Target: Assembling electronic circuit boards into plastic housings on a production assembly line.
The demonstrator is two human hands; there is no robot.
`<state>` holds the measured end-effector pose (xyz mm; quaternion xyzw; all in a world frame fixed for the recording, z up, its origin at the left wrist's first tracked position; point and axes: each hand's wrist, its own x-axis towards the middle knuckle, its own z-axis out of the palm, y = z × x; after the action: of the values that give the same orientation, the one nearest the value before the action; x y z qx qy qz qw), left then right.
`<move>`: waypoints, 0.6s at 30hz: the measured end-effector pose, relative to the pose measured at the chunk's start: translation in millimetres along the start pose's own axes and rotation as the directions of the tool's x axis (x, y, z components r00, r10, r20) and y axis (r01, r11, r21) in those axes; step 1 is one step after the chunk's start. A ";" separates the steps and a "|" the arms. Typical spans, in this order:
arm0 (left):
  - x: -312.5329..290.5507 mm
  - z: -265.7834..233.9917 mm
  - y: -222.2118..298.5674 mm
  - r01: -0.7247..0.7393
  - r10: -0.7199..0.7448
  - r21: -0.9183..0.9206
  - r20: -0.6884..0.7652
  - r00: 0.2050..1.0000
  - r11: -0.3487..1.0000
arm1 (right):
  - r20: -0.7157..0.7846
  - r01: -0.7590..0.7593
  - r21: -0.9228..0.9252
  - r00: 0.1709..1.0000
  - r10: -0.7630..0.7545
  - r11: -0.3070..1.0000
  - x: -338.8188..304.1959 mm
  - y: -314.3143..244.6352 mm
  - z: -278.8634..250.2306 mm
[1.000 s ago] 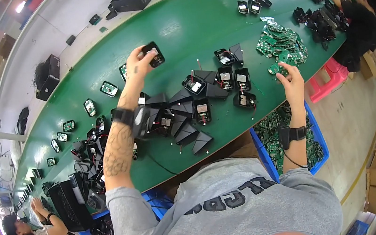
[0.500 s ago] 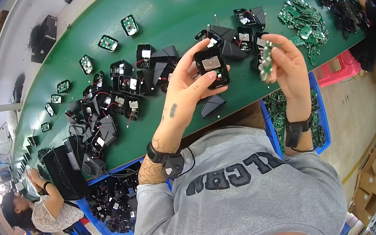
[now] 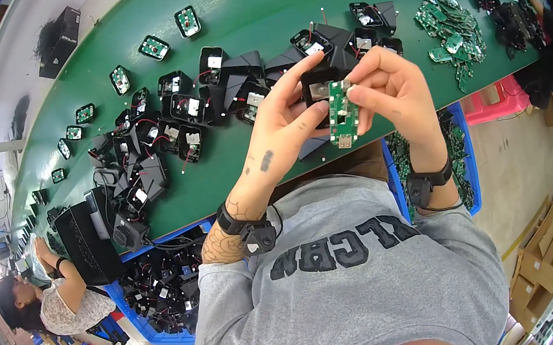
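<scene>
A small black plastic housing [image 3: 310, 82] with a silvery metal piece inside is gripped by my left hand [image 3: 278, 122], its thumb along the near side and the fingers around the back. My right hand [image 3: 393, 95] pinches a green circuit board [image 3: 341, 116] between thumb and fingers. That board stands on end in front of the housing and covers much of its opening; whether the two touch, I cannot tell. A metal connector shows at the board's lower end. Beyond my hands lie more black housings [image 3: 311, 41] with red wires.
Several housings with green boards [image 3: 187, 22] are spread over the green table [image 3: 255, 8]. To the right lies a heap of loose boards [image 3: 448, 21]. Blue bins [image 3: 470, 199] stand below the table edge, near a pink stool [image 3: 501, 99]. At left a co-worker [image 3: 73, 300] sits.
My right hand has moved left, bringing the circuit board over to the housing and turning its component face into view. The left hand and housing have shifted slightly right.
</scene>
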<state>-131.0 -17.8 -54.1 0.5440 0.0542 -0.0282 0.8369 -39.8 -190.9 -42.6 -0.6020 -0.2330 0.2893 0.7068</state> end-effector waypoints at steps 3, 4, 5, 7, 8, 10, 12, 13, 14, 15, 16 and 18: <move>-0.4 -0.2 0.4 0.009 -0.009 -0.014 0.000 1.000 1.000 | -0.008 0.039 0.023 0.999 -0.038 0.999 -0.1 0.4 -3.8; 0.1 -0.1 -0.2 0.011 -0.011 -0.011 0.003 1.000 1.000 | -0.011 0.044 0.024 0.999 -0.043 0.999 -0.3 0.5 -4.6; 0.7 0.1 -0.8 0.012 -0.012 -0.013 0.004 1.000 1.000 | -0.012 0.042 0.023 0.999 -0.042 0.999 0.0 0.8 -4.1; 1.5 0.7 -1.2 -0.009 0.009 0.001 0.018 1.000 1.000 | -0.008 0.048 0.003 0.999 -0.048 0.999 0.8 0.9 -0.8; 1.4 0.9 -1.4 -0.008 0.008 0.000 0.018 1.000 1.000 | -0.009 0.047 0.003 0.999 -0.047 0.999 0.5 0.8 0.0; 1.0 0.3 -2.3 -0.021 0.021 0.018 0.024 1.000 1.000 | -0.009 0.045 0.023 0.999 -0.045 0.999 0.5 0.3 1.4; 0.8 0.3 -4.0 -0.027 0.027 0.017 0.024 0.999 0.999 | -0.007 0.037 0.018 0.999 -0.037 0.999 -0.2 -2.8 2.2; 0.6 0.3 -4.7 -0.033 0.033 0.018 0.026 0.999 0.999 | -0.007 0.031 0.013 1.000 -0.031 0.999 -0.6 -3.6 2.6; 0.3 0.3 -4.6 -0.032 0.032 0.017 0.026 0.999 0.999 | -0.007 0.030 0.013 1.000 -0.030 0.999 -0.9 -2.8 3.0; 0.1 0.1 -3.6 -0.036 0.035 0.035 0.027 0.999 0.999 | -0.011 0.040 -0.001 0.999 -0.040 0.999 -1.2 -1.9 3.6; -0.1 0.2 -3.1 -0.039 0.038 0.053 0.028 0.999 0.998 | -0.015 0.050 -0.015 0.999 -0.050 0.999 -1.7 -1.4 3.9; -0.3 1.3 -3.5 -0.032 0.031 0.048 0.015 0.999 0.998 | -0.023 0.030 -0.019 0.999 -0.031 0.999 -2.2 -1.3 1.9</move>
<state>-131.6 -20.4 -56.7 0.5643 0.0391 -0.0203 0.8244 -42.5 -191.1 -40.9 -0.6082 -0.2366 0.2695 0.7081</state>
